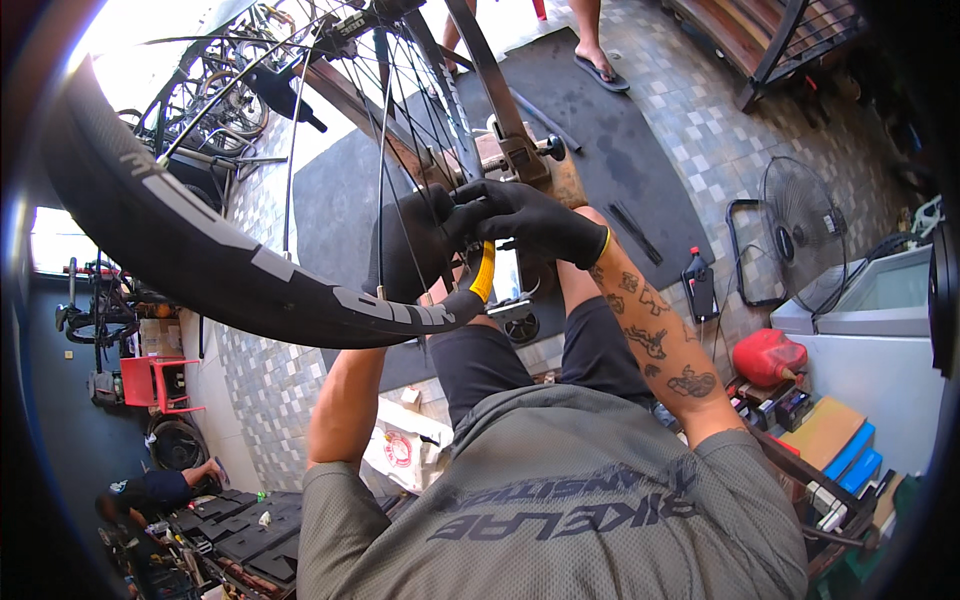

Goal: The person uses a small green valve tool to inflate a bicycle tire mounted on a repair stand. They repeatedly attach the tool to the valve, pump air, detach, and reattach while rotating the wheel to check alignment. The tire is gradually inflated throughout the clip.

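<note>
A bicycle wheel with a wide black rim (pixel 220 255) and thin spokes fills the upper left, mounted in a metal stand (pixel 515 150). My left hand (pixel 408 240), in a black glove, is closed at the spokes, just inside the rim. Beside it, my right hand (pixel 535 222), gloved too, has its fingers curled together over the rim's near section; whatever is between those fingertips is hidden. Just below the fingers shows a yellow band (pixel 485 268) on the rim. A small black wheel (pixel 521 327) is partly visible beneath.
Another person's sandalled foot (pixel 595 70) stands on the dark mat (pixel 650 150). Bikes (pixel 230 90) and a red chair (pixel 150 380) are left; a second person (pixel 150 500) lies or crouches lower left. A fan (pixel 800 230), red jug (pixel 768 355) and white chest (pixel 880 360) are right.
</note>
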Available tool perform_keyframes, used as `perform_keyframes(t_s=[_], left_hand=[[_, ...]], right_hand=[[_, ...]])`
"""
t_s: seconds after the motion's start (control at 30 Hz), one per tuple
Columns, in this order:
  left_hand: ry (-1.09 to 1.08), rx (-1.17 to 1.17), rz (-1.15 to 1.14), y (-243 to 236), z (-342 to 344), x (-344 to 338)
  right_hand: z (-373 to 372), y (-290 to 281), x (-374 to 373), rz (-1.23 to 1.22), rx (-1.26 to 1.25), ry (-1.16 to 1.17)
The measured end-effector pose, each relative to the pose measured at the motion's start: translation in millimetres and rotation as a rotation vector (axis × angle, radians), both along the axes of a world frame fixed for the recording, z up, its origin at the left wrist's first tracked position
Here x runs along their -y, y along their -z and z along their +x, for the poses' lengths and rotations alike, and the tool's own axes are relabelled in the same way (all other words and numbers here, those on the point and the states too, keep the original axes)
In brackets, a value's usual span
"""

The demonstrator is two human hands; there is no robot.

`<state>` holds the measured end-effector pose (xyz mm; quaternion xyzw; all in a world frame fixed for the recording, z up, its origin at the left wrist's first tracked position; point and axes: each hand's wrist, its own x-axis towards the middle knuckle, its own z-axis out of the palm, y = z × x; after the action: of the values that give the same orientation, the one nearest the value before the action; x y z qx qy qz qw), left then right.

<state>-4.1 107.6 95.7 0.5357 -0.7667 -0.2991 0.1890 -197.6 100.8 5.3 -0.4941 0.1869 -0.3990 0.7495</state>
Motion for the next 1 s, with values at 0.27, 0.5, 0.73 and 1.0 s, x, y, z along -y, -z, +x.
perform_keyframes(t_s=[0.27, 0.5, 0.73, 1.0], left_hand=[[0.267, -0.341, 0.389, 2, 39, 27], [0.542, -0.432, 0.506, 31, 49, 56], [0.551, -0.524, 0.580, 40, 44, 63], [0.244, -0.476, 0.556, 17, 26, 35]], right_hand=[[2, -11, -10, 0.027, -0.083, 0.134], [2, -15, -5, 0.050, -0.024, 0.033], [-9, -13, -1, 0.098, -0.048, -0.022], [-13, -2, 3, 0.001, -0.110, 0.012]])
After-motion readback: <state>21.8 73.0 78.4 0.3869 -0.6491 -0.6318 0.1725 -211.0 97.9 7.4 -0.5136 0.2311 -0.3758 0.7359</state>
